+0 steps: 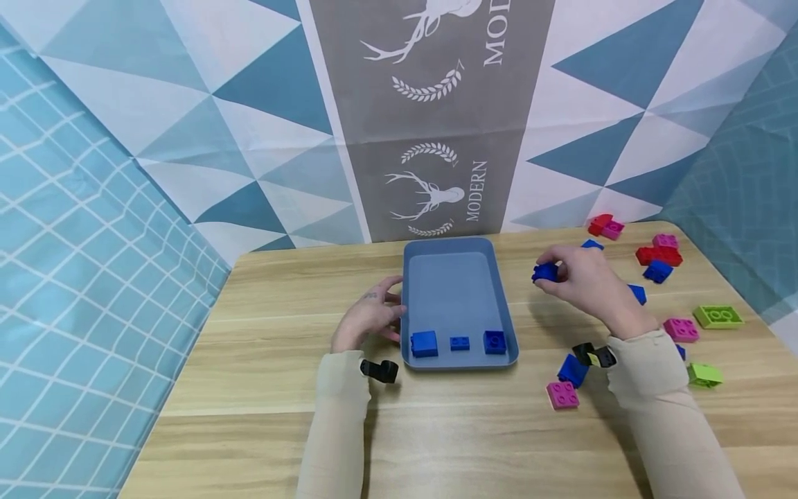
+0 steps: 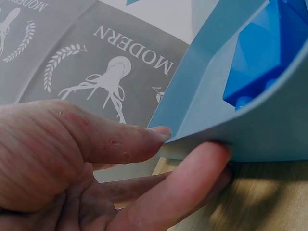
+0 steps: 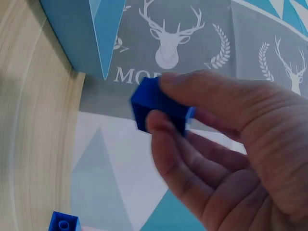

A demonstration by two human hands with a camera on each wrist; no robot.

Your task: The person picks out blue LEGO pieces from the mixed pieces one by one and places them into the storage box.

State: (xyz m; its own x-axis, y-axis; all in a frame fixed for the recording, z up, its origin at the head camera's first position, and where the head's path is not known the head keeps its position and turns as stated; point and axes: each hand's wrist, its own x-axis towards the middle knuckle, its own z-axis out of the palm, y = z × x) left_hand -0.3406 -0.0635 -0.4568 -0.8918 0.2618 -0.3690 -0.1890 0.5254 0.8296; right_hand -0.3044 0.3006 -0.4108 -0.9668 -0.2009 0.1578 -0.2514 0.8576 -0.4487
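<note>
My left hand (image 1: 369, 317) is at the left side of a blue-grey tray (image 1: 451, 360), thumb tip at the rim and a finger against the outer wall in the left wrist view. Inside the tray, along its near end, lie a larger blue brick (image 1: 424, 344), a small flat blue brick (image 1: 459, 343) and a blue brick with its hollow side up (image 1: 495, 342). To the right of the tray, my right hand (image 1: 582, 281) pinches a blue toy building brick (image 3: 156, 103) between thumb and fingers, raised above the wooden table.
Loose bricks lie around the right forearm: a pink brick (image 1: 563, 395) beside a blue brick (image 1: 573, 371), red bricks (image 1: 659, 256) farther back, and green bricks (image 1: 718, 317) near the right edge. A patterned cloth (image 1: 430, 125) stands behind the wooden table (image 1: 280, 333).
</note>
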